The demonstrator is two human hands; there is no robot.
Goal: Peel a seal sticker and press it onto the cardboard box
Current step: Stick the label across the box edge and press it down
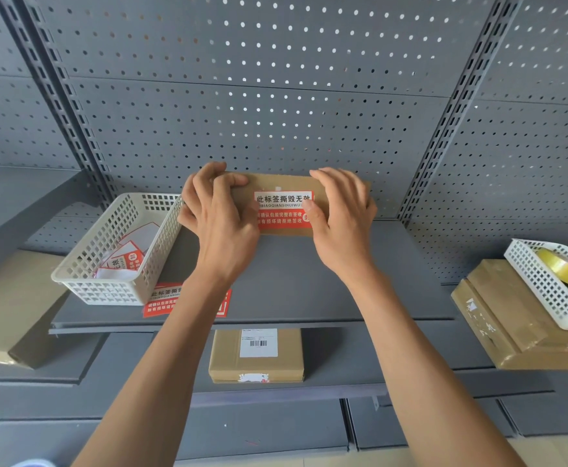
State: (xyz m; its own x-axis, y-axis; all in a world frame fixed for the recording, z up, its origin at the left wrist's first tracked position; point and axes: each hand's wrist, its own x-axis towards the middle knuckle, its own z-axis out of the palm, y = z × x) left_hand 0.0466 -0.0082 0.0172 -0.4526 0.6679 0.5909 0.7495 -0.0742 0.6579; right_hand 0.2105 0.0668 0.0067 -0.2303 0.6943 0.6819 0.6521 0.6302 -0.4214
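A brown cardboard box (276, 183) rests at the back of the grey shelf (309, 281), against the pegboard. A red and white seal sticker (282, 210) lies across its front face. My left hand (218, 217) grips the box's left end, fingers curled over the top edge. My right hand (340, 210) holds the right end, and its thumb presses on the sticker's right edge. A second sheet of seal stickers (164, 303) lies flat near the shelf's front edge, partly under my left forearm.
A white plastic basket (84, 264) with loose stickers and backing papers stands left on the shelf. Another labelled box (255, 355) lies on the lower shelf. At right, a white basket (545, 291) holding a yellow tape roll (559, 267) rests on stacked boxes (498, 318).
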